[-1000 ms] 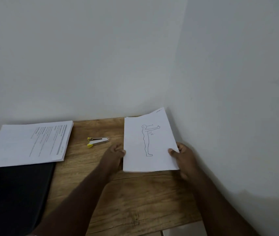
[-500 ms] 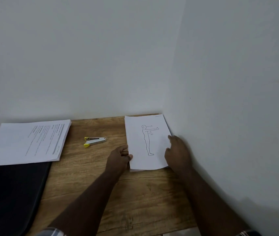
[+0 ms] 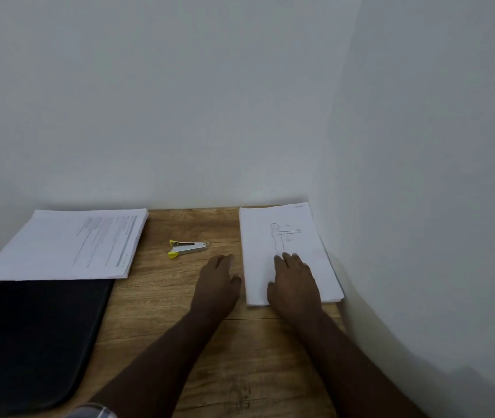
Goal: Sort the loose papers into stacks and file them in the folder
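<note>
Wooden bench: we are resting our right hand, fingers spread, on the paper stack; left hand lying open just beside its long left edge.

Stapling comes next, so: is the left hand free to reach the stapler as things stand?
Probably yes. The left hand lies open on the table just short of the stapler, nothing between them.

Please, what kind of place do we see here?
Probably a small desk in a room corner, home or office: a wooden table against plain white walls, with paper stacks, a stapler and a dark folder.
</note>
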